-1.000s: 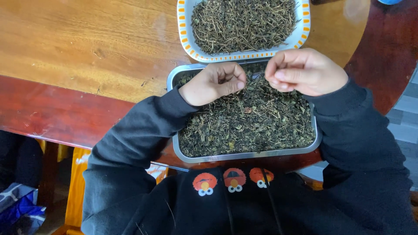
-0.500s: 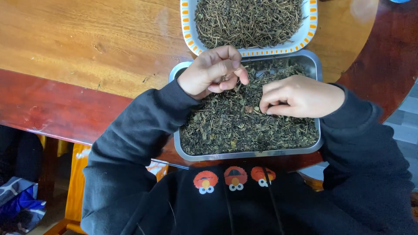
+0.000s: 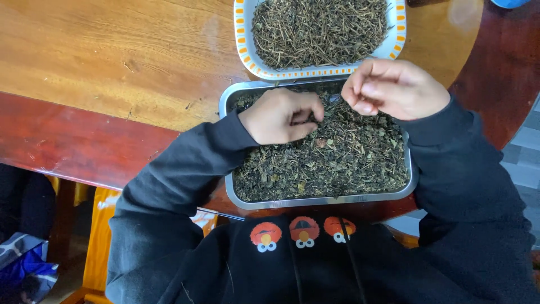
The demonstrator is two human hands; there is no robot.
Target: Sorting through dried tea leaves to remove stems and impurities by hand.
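head view: metal tray [image 3: 315, 201] of dried dark leaves [image 3: 337, 163] at near edge of wooden table [image 3: 112, 56]. left hand [image 3: 281, 115] curled, fingertips pressed together in the leaves at tray's far left. right hand [image 3: 394, 87] above tray's far right, fingers pinched shut; contents cannot be told. orange-rimmed dish [image 3: 243, 39] of stems [image 3: 318, 28] just beyond tray.

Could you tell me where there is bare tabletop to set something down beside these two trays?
The wooden table is bare left of the white tray and metal tray. It is crowded where the trays meet, with the left hand and right hand above the dried leaves.
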